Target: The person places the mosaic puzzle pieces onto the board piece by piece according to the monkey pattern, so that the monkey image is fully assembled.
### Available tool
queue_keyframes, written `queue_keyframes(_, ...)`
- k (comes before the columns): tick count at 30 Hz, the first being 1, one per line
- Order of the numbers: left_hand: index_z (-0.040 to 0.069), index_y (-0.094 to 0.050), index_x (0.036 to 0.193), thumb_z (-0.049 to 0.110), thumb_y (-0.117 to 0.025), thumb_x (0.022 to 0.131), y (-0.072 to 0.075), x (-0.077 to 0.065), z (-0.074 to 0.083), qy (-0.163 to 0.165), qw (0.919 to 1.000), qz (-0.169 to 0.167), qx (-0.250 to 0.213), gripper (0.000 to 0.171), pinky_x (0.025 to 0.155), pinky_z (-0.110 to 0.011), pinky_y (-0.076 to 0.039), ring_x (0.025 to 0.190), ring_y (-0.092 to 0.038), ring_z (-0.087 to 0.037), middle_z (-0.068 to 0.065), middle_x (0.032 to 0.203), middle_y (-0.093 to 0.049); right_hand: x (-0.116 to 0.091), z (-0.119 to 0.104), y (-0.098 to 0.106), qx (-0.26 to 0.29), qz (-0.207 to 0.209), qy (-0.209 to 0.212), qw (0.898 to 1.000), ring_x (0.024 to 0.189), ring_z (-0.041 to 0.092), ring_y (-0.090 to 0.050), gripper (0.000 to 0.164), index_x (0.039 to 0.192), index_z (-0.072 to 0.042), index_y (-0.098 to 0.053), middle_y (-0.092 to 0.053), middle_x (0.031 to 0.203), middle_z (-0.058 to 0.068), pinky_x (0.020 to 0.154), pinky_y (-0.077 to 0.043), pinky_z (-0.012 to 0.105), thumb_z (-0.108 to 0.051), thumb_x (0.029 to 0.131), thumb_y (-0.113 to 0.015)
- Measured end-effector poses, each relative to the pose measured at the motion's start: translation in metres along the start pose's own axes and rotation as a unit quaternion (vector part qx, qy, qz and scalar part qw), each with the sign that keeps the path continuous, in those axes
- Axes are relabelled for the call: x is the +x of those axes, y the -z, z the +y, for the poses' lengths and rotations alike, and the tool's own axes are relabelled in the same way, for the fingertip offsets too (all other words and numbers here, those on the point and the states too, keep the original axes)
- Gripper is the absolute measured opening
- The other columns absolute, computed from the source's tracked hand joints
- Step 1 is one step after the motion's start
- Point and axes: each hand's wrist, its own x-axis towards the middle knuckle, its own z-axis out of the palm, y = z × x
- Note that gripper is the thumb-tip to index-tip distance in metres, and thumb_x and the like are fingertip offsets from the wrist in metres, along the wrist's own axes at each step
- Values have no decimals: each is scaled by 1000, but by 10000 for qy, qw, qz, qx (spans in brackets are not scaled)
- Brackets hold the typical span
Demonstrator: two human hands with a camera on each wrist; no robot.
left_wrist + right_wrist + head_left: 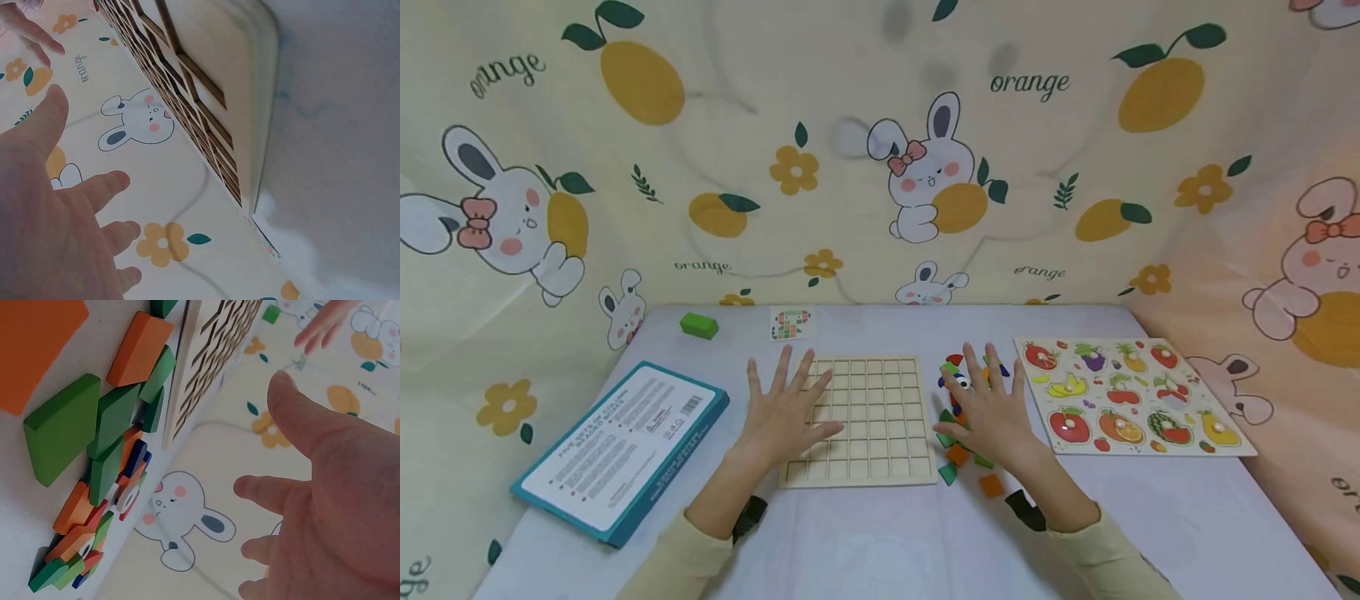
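Observation:
My left hand (784, 417) is spread over the left edge of a wooden grid board (880, 421), its fingers straight and nothing in them. Over a pile of small coloured blocks (957, 456), just right of the board, my right hand (992, 412) spreads its fingers too, holding nothing. In the right wrist view the blocks (115, 419) are orange, green, blue and red, lying loosely together, with that hand (337, 512) raised apart from them. The left wrist view shows the board's thick corner (244, 125) and slotted grid, with the left hand (56, 212) off to its side.
A teal-edged box (625, 450) lies at the left. Behind it sit a green block (699, 326) and a small pattern card (792, 323). To the right lies a fruit puzzle board (1135, 396). A printed curtain (850, 100) surrounds the white table (880, 550).

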Motion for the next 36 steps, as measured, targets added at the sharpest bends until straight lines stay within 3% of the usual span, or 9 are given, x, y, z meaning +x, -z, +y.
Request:
queue_keyframes(21, 23, -39, 154, 70, -55, 89, -1, -2, -11, 187, 9990, 315, -249, 82, 106, -74, 9, 150, 3, -40, -14, 164, -16, 0, 5, 2, 237, -134, -194, 9994, 147, 51, 1, 84, 151, -15, -44, -12, 162, 25, 108, 3, 73, -59, 84, -70)
queue_keyframes(25, 19, -37, 155, 62, -61, 90, -5, -4, -18, 237, 9970, 154, -719, 81, 105, -76, 2, 149, -5, -45, -18, 163, -19, 0, 13, 5, 256, -205, -288, 9990, 147, 51, 1, 84, 151, -12, -43, -15, 161, 26, 107, 3, 74, -58, 86, -69)
queue_keyframes(30, 13, -31, 157, 47, -65, 93, -14, -12, -32, 342, 9895, -401, -1344, 80, 105, -76, -15, 145, -18, -50, -26, 160, -21, 0, 36, 5, 690, -593, -535, 9944, 146, 52, -2, 76, 149, -6, -45, -22, 158, 30, 106, 6, 75, -46, 90, -70)
queue_keyframes(32, 10, -31, 156, 44, -64, 95, -17, -15, -38, 287, 9860, -601, -1530, 78, 106, -73, -19, 144, -20, -51, -28, 158, -23, 1, 47, 5, 915, -708, -604, 9914, 145, 53, -6, 69, 146, -5, -48, -26, 155, 31, 105, 4, 76, -38, 90, -72)
queue_keyframes(36, 4, -37, 153, 41, -64, 96, -18, -19, -47, 90, 9749, -897, -2034, 73, 109, -69, -21, 142, -23, -52, -30, 156, -27, 3, 67, 4, 1345, -561, -651, 9872, 138, 54, -26, 55, 137, -2, -56, -42, 145, 32, 104, -6, 77, -20, 89, -75)
